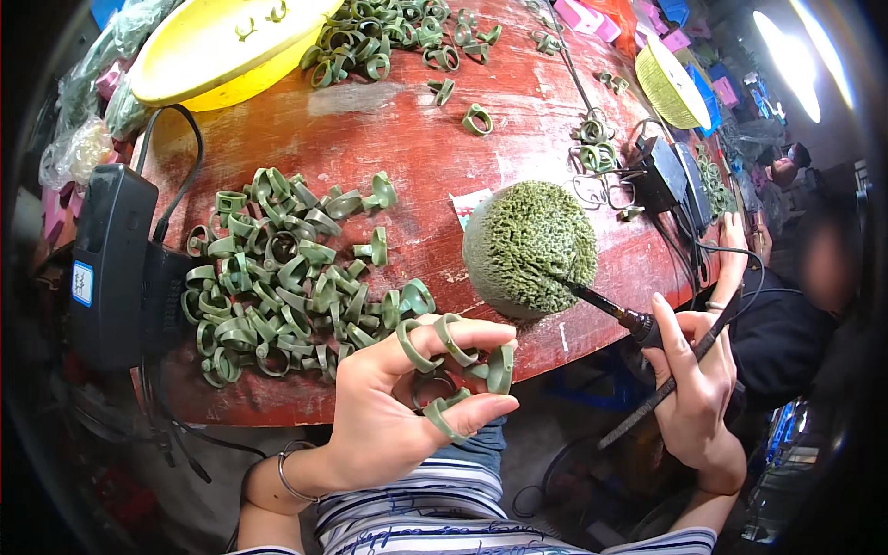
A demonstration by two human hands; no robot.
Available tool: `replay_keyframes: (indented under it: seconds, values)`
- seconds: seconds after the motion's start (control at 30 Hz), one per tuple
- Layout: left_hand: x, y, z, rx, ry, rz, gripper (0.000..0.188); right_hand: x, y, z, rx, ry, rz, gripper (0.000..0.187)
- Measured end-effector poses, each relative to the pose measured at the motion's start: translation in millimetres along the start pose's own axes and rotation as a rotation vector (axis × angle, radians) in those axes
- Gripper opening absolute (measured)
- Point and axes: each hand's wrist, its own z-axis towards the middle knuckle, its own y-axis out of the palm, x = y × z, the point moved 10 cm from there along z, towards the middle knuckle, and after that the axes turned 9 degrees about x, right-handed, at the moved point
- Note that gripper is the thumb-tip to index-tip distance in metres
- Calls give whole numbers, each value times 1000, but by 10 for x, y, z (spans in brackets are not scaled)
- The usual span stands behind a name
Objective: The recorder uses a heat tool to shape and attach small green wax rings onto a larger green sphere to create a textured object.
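My left hand (388,398) is held over the table's front edge, palm turned up and fingers curled. Several green rings (412,347) sit on its fingers and thumb, and a green ring (500,370) is pinched between fingertips and thumb. In my right hand (694,388) is a dark soldering-iron-like pen (610,305). Its tip touches a rough green crumbly mass (532,240) in a round tub. A dark ridged strip (661,393) crosses the right fingers; I cannot tell whether it is the pen's cord. Beside my left hand lies a heap of green rings (277,277).
A yellow basin (213,88) and more rings (370,42) occupy the red table's (388,148) far side. Black boxes with cables stand at left (116,264) and right (661,176). A green basket (666,88) is far right. Another person's hand (733,250) rests near the right edge.
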Motion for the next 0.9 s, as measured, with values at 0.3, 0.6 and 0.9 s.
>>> replay_keyframes:
  seconds: [0.3, 0.6, 0.9]
  values:
    - [57, -25, 14, -62, 127, 119, 38, -101, -49, 187, -82, -109, -114, 50]
    - [63, -24, 49, -57, 174, 193, 38, -42, -15, 188, -143, -69, -61, 47]
    - [-6, -14, 12, -24, 46, 120, 38, -109, -143, 134, -52, -106, 213, 59]
